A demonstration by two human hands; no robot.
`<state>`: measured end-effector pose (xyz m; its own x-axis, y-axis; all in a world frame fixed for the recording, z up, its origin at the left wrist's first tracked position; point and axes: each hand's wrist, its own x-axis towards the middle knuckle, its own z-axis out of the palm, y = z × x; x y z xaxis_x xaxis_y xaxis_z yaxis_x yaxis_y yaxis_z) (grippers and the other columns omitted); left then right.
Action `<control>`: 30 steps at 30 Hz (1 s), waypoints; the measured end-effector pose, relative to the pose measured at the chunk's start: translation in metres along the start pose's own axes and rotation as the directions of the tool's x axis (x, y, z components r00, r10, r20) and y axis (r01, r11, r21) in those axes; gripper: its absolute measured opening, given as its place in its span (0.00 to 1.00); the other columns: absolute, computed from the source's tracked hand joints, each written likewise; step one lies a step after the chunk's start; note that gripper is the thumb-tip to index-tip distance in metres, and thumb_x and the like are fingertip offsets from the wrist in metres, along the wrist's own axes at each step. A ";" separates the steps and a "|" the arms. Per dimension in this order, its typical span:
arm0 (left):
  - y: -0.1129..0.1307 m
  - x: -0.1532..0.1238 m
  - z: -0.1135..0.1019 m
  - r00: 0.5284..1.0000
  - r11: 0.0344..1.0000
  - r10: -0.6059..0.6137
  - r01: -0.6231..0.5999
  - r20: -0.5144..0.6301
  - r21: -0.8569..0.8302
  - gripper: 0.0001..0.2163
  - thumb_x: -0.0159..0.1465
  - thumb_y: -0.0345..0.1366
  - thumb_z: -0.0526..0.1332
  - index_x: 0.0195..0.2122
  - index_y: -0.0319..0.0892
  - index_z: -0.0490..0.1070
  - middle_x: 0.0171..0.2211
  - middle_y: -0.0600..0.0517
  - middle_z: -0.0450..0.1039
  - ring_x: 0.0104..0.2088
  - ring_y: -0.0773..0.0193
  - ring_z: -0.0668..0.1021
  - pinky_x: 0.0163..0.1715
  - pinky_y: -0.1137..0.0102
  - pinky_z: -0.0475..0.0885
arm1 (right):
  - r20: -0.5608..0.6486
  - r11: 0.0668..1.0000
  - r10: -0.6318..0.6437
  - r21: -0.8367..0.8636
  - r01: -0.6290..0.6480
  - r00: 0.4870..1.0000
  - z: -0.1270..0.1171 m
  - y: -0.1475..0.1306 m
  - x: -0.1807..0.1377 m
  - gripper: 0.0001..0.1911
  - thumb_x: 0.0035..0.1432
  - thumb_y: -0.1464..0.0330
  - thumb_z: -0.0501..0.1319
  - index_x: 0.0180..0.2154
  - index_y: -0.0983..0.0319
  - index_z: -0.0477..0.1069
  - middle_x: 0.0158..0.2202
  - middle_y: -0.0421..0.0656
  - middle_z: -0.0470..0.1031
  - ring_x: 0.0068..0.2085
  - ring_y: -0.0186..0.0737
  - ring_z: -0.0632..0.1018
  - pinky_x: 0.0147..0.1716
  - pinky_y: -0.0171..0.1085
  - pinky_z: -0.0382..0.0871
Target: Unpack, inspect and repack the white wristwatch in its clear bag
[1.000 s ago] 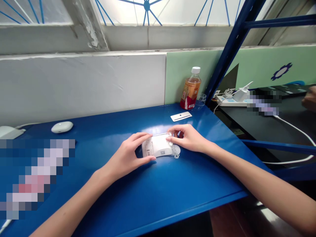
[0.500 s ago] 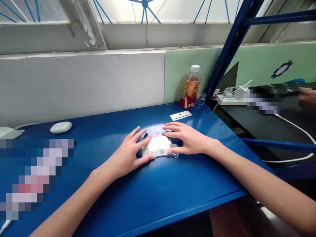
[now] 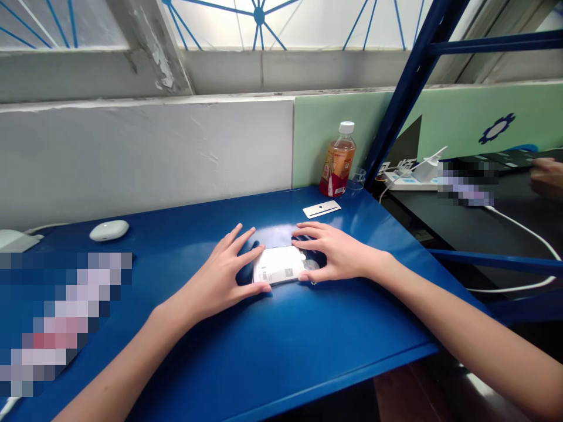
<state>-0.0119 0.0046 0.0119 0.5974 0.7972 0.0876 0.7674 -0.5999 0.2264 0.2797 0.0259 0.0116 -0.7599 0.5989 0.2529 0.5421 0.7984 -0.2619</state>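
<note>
Now the white labelled packet lies flat mid-tabletop, between far and near edges, looks unopened. Left hand and right hand touch its ends, fingers spread, pinching nothing.

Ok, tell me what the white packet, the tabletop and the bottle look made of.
The white packet: seemingly thin plastic film, slightly glossy, printed codes on it. The tabletop: probably painted metal, smooth blue gloss reflecting light. The bottle: clear plastic, amber liquid showing through, white cap.
</note>
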 end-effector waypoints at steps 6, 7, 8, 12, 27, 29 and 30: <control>-0.004 -0.002 0.001 1.000 0.999 -0.016 0.016 -0.014 -0.041 0.38 0.57 0.63 0.62 0.63 0.45 0.67 0.70 0.43 0.52 0.70 0.37 0.49 0.62 0.42 0.58 | -0.035 1.000 -0.018 -0.012 0.018 0.999 0.000 -0.002 -0.001 0.30 0.57 0.54 0.65 0.54 0.66 0.73 0.58 0.59 0.71 0.61 0.60 0.68 0.56 0.58 0.66; -0.004 -0.002 0.001 1.000 0.998 -0.020 0.019 -0.017 -0.055 0.38 0.57 0.63 0.63 0.63 0.45 0.67 0.70 0.43 0.53 0.70 0.37 0.49 0.62 0.42 0.59 | -0.043 1.000 -0.022 -0.014 0.022 0.999 0.000 -0.002 -0.001 0.29 0.57 0.54 0.65 0.54 0.66 0.73 0.58 0.59 0.71 0.60 0.60 0.69 0.55 0.57 0.67; -0.003 -0.002 0.000 1.000 0.998 -0.020 0.019 -0.020 -0.068 0.37 0.57 0.62 0.64 0.62 0.45 0.68 0.70 0.43 0.53 0.70 0.37 0.49 0.62 0.43 0.59 | -0.048 1.000 -0.025 -0.018 0.024 0.999 0.000 -0.003 -0.001 0.29 0.57 0.54 0.65 0.54 0.66 0.72 0.57 0.59 0.71 0.59 0.60 0.70 0.55 0.57 0.67; 0.009 0.002 0.001 0.998 0.995 0.003 -0.008 -0.055 -0.099 0.33 0.62 0.57 0.62 0.63 0.42 0.66 0.70 0.40 0.52 0.70 0.38 0.51 0.63 0.44 0.59 | -0.071 0.999 -0.027 -0.029 0.025 0.997 0.001 -0.008 -0.001 0.25 0.56 0.57 0.65 0.52 0.66 0.73 0.54 0.57 0.72 0.56 0.57 0.72 0.53 0.54 0.69; 0.025 0.013 0.018 0.997 0.993 0.007 -0.016 -0.073 -0.118 0.28 0.65 0.51 0.60 0.62 0.41 0.66 0.68 0.38 0.55 0.70 0.39 0.48 0.63 0.41 0.55 | -0.202 0.998 0.003 -0.054 -0.014 0.979 0.010 -0.013 0.003 0.14 0.59 0.69 0.59 0.45 0.65 0.75 0.47 0.54 0.76 0.50 0.53 0.74 0.48 0.51 0.72; 0.025 0.014 0.018 0.997 0.991 -0.004 -0.008 -0.082 -0.136 0.28 0.64 0.51 0.61 0.62 0.42 0.66 0.68 0.39 0.56 0.70 0.38 0.48 0.63 0.40 0.55 | -0.210 0.998 0.001 -0.054 -0.013 0.978 0.009 -0.013 0.004 0.14 0.58 0.70 0.59 0.45 0.64 0.76 0.46 0.53 0.77 0.50 0.53 0.75 0.48 0.51 0.72; 0.024 0.014 0.018 0.996 0.990 -0.004 -0.009 -0.089 -0.142 0.28 0.64 0.52 0.61 0.62 0.43 0.67 0.68 0.39 0.57 0.70 0.38 0.49 0.63 0.40 0.55 | -0.210 0.999 -0.002 -0.052 -0.009 0.978 0.009 -0.013 0.004 0.14 0.58 0.70 0.59 0.45 0.64 0.76 0.45 0.53 0.78 0.50 0.52 0.75 0.48 0.51 0.72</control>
<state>0.0189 -0.0003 0.0007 0.5713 0.8022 0.1732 0.7211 -0.5914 0.3609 0.2666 0.0170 0.0079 -0.6685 0.5970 0.4434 0.5671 0.7950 -0.2153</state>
